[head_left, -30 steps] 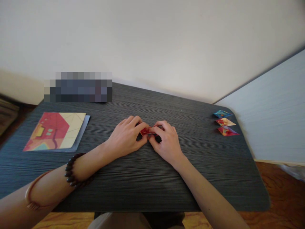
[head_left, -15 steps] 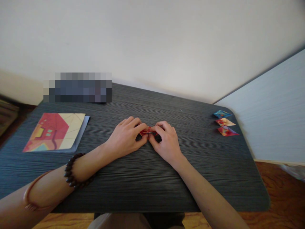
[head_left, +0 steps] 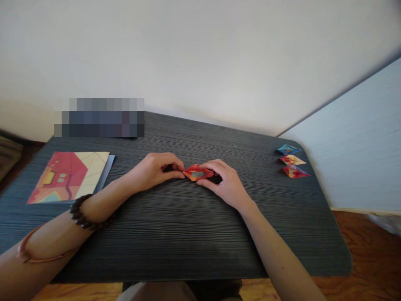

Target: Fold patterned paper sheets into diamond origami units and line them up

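A small red and orange folded-paper boat (head_left: 197, 172) lies between my hands at the middle of the dark table, its hollow facing up. My left hand (head_left: 158, 170) pinches the boat's left tip between thumb and fingers. On the other side, my right hand (head_left: 224, 180) grips the boat's right part, thumb along the near edge and fingers at the far edge. The boat's right tip is partly covered by the right fingers.
At the table's right end, a blue folded-paper boat (head_left: 288, 149), a cream and red one (head_left: 293, 160) and a red one (head_left: 295, 171) stand in a column. Printed paper sheets (head_left: 70, 173) lie at left. A blurred-out object (head_left: 102, 119) sits at the back left against the wall.
My left hand has drawn back leftward to the boat's tip, and my right hand has shifted slightly right. The boat, mostly covered before, now shows its open hollow.
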The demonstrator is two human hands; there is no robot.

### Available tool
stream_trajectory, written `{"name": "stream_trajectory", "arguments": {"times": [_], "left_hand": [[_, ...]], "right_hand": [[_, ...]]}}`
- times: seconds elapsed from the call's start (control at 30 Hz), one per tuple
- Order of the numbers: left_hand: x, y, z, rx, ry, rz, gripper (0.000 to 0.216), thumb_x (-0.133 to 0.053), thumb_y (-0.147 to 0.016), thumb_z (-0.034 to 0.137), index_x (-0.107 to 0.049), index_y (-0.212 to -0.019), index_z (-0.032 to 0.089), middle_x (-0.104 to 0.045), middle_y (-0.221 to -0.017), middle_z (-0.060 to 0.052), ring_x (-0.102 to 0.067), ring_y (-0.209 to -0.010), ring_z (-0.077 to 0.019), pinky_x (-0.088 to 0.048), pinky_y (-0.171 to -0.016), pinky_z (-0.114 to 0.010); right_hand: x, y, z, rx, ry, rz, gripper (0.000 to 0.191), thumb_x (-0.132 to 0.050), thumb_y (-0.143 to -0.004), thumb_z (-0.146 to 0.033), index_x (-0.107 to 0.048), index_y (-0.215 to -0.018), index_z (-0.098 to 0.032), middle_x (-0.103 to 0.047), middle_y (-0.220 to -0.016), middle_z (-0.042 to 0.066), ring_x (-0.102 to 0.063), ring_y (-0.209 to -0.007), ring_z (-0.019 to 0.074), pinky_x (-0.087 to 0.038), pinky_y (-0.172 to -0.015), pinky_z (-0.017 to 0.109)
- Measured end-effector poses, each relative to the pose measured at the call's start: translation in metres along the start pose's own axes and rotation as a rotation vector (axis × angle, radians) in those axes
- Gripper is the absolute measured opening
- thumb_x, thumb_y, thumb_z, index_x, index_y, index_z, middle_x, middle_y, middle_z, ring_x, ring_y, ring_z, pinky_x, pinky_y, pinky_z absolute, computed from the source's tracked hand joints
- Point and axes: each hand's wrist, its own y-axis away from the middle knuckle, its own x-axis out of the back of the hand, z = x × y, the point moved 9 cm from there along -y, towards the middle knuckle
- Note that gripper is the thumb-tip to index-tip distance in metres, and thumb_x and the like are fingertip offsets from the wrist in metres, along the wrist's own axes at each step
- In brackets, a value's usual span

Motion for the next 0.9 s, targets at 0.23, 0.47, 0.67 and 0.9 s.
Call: {"name": "stream_trajectory", "arguments": {"times": [0.23,0.47,0.67,0.9], "left_hand": [[0.005,0.001,0.000,0.029,-0.005,0.043,0.023,-0.064,-0.080,0.040,-0.070,-0.092,0.021,-0.069,-0.080,0.001,-0.055,-0.061,-0.0090,-0.040,-0.058,-0.020],[0.006,0.001,0.005,-0.026,0.055,0.069,0.018,-0.060,-0.084,0.034,-0.072,-0.088,0.021,-0.072,-0.091,-0.002,-0.065,-0.083,-0.0142,-0.046,-0.075,-0.021],[0.006,0.002,0.003,0.018,0.045,0.073,0.019,-0.059,-0.085,0.036,-0.073,-0.085,0.023,-0.072,-0.089,-0.002,-0.065,-0.082,-0.0154,-0.047,-0.075,-0.024],[0.008,0.001,0.001,0.059,0.001,0.079,0.019,-0.059,-0.084,0.036,-0.073,-0.087,0.024,-0.073,-0.087,0.000,-0.065,-0.079,-0.0143,-0.046,-0.074,-0.022]], "right_hand": [[0.010,0.001,0.005,0.037,-0.033,-0.020,0.024,-0.065,-0.082,-0.025,-0.063,-0.106,-0.022,-0.066,-0.103,0.003,-0.061,-0.090,0.0132,-0.049,-0.082,0.027],[0.002,0.003,0.005,0.020,-0.018,0.043,0.034,-0.067,-0.080,-0.028,-0.059,-0.113,-0.024,-0.068,-0.097,0.001,-0.063,-0.079,0.0124,-0.050,-0.078,0.028],[0.001,0.002,0.012,-0.099,-0.064,0.084,0.031,-0.070,-0.076,-0.033,-0.064,-0.105,-0.024,-0.071,-0.090,0.000,-0.065,-0.075,0.0130,-0.053,-0.076,0.028],[0.008,0.000,0.017,-0.108,-0.126,0.031,0.021,-0.062,-0.084,-0.029,-0.069,-0.103,-0.031,-0.071,-0.104,-0.002,-0.067,-0.095,0.0176,-0.052,-0.088,0.035]]}}
